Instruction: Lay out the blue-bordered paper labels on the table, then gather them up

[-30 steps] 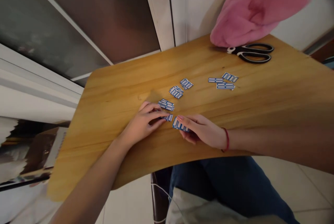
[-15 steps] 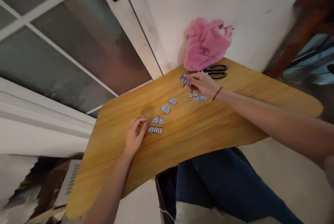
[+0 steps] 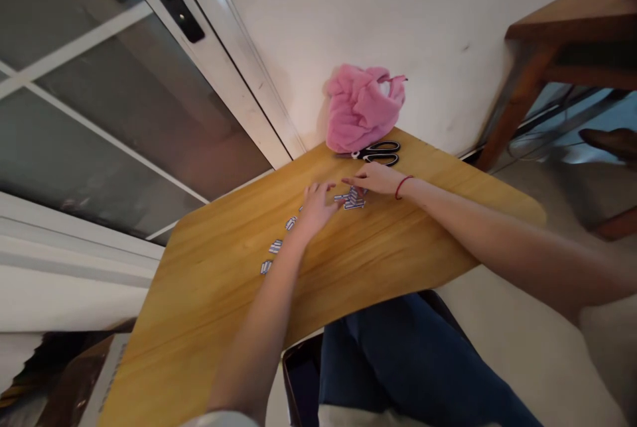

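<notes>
My right hand (image 3: 377,179) is over a loose pile of small blue-and-white striped cards (image 3: 354,203) on the wooden table. Its fingers are bent down around cards at the top of the pile, partly hiding them. Just left of the pile is my left hand (image 3: 318,205), fingers spread and nothing seen in it; its fingertips come close to the pile's left edge. A row of small card stacks runs beside my left forearm: an upper stack (image 3: 291,222), a middle stack (image 3: 275,246) and a lower stack (image 3: 266,267). Another is mostly hidden behind my left hand.
Black-handled scissors (image 3: 381,152) lie just beyond my right hand. A crumpled pink cloth (image 3: 365,105) rests at the table's back edge against the wall. A glazed door (image 3: 189,102) stands on the left, and a wooden piece of furniture (image 3: 527,92) on the right.
My right hand has come down to the pile with the cards it held raised. My left hand has moved from beside the lower stacks up and right toward the pile. The view has shifted.
</notes>
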The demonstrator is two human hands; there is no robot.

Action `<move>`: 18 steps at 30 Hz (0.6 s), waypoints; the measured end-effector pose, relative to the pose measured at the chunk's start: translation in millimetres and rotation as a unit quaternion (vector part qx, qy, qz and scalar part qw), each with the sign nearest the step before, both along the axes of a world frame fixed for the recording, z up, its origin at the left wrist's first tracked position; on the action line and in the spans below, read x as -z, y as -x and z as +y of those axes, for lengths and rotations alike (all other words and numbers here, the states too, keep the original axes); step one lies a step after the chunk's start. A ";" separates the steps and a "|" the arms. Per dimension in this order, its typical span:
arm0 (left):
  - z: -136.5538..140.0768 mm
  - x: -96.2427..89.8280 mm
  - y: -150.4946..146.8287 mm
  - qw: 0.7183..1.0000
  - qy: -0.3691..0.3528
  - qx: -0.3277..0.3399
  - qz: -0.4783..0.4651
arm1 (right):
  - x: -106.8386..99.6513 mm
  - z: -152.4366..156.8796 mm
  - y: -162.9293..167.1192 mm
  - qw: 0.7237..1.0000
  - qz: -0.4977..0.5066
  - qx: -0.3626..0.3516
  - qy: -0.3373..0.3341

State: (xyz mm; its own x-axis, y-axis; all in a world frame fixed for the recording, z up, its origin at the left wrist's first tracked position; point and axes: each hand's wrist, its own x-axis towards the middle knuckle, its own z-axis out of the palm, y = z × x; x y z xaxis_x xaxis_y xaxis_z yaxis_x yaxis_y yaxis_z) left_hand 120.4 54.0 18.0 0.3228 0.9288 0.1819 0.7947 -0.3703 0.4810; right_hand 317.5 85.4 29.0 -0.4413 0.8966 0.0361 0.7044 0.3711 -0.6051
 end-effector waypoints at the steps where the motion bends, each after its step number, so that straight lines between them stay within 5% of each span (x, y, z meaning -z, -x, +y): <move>1: 7.8 1.0 -3.6 0.999 0.043 0.002 -0.011 | -1.1 0.6 -1.1 1.000 -0.013 0.000 0.002; 4: 22.1 4.9 -7.8 0.989 0.143 0.016 -0.042 | -3.4 4.2 -5.7 0.998 -0.052 0.019 -0.019; 11: 29.7 16.1 -10.2 0.984 0.162 0.035 -0.060 | -0.4 15.1 -14.5 0.987 -0.125 0.048 -0.088; 18: 27.8 20.3 -14.2 0.980 0.175 0.040 -0.083 | 3.9 18.2 -12.6 0.991 -0.112 -0.071 0.022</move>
